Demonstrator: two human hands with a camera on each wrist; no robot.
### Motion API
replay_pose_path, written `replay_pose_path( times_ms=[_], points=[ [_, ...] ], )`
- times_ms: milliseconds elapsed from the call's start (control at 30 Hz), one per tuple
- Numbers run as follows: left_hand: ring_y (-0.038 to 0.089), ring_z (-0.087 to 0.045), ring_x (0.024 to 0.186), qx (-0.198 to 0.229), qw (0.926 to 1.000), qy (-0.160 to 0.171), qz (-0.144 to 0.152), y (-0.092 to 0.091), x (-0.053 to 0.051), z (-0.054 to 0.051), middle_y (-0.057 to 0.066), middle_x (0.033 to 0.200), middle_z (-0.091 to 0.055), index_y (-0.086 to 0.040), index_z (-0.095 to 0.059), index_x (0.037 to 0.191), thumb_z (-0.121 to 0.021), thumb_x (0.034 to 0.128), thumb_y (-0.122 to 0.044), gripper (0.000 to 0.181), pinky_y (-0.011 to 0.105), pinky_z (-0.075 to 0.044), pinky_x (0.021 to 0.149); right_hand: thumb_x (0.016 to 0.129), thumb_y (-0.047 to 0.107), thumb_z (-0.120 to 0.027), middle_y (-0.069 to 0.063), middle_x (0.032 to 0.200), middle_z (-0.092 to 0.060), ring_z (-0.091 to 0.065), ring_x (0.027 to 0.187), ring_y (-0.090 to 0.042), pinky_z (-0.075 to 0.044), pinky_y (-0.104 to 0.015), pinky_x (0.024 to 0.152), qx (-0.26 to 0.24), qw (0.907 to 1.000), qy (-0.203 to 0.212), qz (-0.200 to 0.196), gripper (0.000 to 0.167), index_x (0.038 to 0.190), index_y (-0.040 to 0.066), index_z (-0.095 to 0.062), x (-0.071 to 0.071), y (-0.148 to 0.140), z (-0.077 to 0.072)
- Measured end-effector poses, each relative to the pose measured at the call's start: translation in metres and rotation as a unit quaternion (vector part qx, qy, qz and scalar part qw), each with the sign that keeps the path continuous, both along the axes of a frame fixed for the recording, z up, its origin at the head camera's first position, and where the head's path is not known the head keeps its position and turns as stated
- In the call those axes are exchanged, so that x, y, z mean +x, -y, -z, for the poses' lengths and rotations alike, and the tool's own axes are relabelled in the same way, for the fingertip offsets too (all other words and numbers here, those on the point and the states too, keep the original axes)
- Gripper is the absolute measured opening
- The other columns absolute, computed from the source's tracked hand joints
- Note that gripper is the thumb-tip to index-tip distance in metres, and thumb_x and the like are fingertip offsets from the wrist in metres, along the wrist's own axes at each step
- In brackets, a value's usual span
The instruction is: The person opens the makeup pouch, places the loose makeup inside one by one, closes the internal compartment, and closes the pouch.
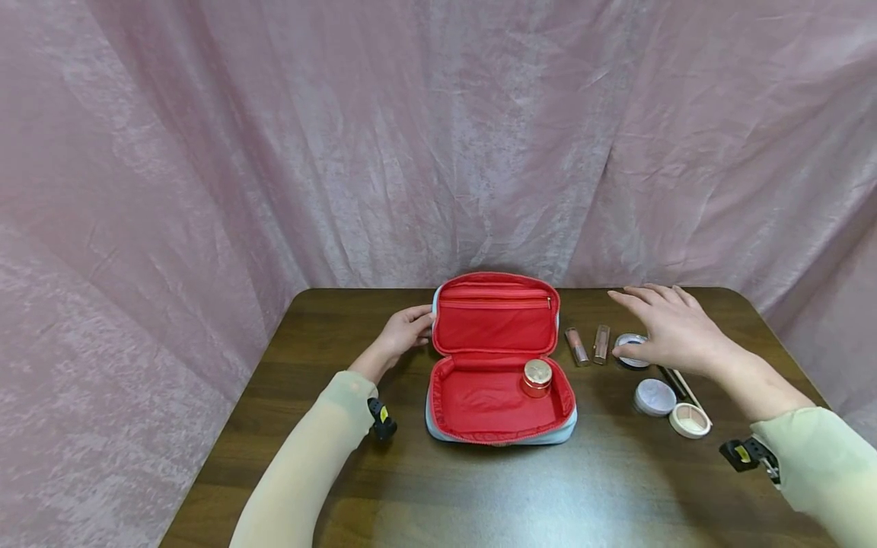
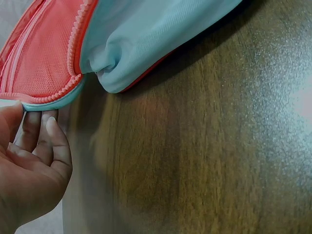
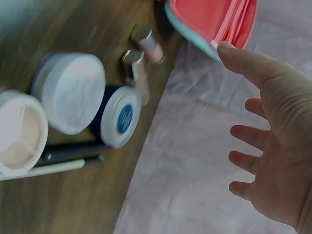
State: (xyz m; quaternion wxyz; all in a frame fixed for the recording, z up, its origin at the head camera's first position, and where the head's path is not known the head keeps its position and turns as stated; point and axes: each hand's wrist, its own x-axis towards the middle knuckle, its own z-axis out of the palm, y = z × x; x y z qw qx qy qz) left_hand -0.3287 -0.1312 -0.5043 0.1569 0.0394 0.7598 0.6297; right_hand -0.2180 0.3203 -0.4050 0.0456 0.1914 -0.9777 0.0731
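A light-blue bag with red lining lies unzipped on the table, its lid raised. My left hand pinches the lid's left edge; in the left wrist view the thumb and fingers of the hand hold the blue rim. Inside the bag, at the right, stands a gold-lidded jar. My right hand, fingers spread and holding nothing, is raised over the cosmetics, near a dark jar with a clear lid. In the right wrist view the hand is beside the jars.
Right of the bag lie two small tubes. Nearer the front right are a white-lidded jar, a round palette and two slim sticks, one dark, one white. A pink curtain hangs behind the table.
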Motion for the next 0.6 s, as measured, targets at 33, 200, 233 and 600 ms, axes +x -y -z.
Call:
replay_pose_path(
  times_ms=[33, 200, 233, 600],
  points=[
    [0.012, -0.067, 0.088, 0.0, 1.0, -0.001, 0.0, 0.0, 0.0, 0.0, 0.004, 0.105, -0.071, -0.008, -0.061, 0.142, -0.058, 0.1065, -0.024, 0.039, 0.041, -0.056, 0.087, 0.079, 0.053, -0.084, -0.021, 0.151, -0.046, -0.036, 0.136, -0.051, -0.022, -0.073, 0.106, 0.003, 1.0, 0.007, 0.005, 0.094, 0.154, 0.012, -0.044, -0.001, -0.004, 0.001],
    [0.012, -0.067, 0.09, -0.002, 1.0, 0.0, -0.001, 0.001, 0.001, -0.001, 0.005, 0.108, -0.071, -0.009, -0.061, 0.142, -0.058, 0.1065, -0.023, 0.039, 0.037, -0.056, 0.084, 0.081, 0.055, -0.081, -0.027, 0.15, -0.045, -0.038, 0.133, -0.056, -0.02, -0.075, 0.106, 0.013, 0.998, 0.053, 0.032, 0.097, 0.155, 0.008, -0.041, -0.009, -0.019, 0.007],
    [0.012, -0.067, 0.09, -0.002, 1.0, 0.0, -0.002, 0.001, 0.001, -0.001, 0.005, 0.108, -0.071, -0.009, -0.061, 0.142, -0.058, 0.1065, -0.024, 0.039, 0.037, -0.056, 0.083, 0.081, 0.056, -0.081, -0.029, 0.149, -0.046, -0.039, 0.132, -0.056, -0.02, -0.076, 0.105, 0.012, 0.9972, 0.064, 0.037, 0.097, 0.155, 0.007, -0.041, -0.01, -0.021, 0.009],
    [0.01, -0.068, 0.088, 0.018, 0.9998, 0.0, -0.005, 0.004, 0.002, -0.001, 0.003, 0.106, -0.072, -0.004, -0.059, 0.143, -0.057, 0.1067, -0.018, 0.039, 0.032, -0.056, 0.08, 0.076, 0.059, -0.081, -0.031, 0.132, -0.06, -0.047, 0.121, -0.057, -0.024, -0.075, 0.101, 0.033, 0.9915, 0.108, 0.065, 0.091, 0.144, 0.004, -0.054, -0.02, -0.034, 0.044]
  ],
)
